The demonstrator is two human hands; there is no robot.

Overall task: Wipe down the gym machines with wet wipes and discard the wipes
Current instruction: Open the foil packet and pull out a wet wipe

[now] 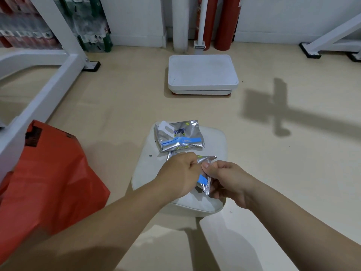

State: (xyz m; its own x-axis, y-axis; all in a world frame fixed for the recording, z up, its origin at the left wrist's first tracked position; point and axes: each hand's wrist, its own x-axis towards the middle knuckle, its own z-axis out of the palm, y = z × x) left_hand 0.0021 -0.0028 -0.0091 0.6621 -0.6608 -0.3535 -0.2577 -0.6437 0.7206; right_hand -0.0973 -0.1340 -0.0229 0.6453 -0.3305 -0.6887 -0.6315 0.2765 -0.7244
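Note:
Both my hands hold one small silver wet-wipe packet with a blue stripe, above a white padded machine seat. My left hand pinches the packet's top edge from the left. My right hand grips it from the right, thumb on top. A second, larger silver wipe packet with a blue band and a white tab lies flat on the far part of the seat. An orange plastic bag stands on the floor to my left.
A white platform scale stands on the beige floor ahead. White machine frame bars run along the left, another frame leg at the far right. Red cylinders lean on the back wall.

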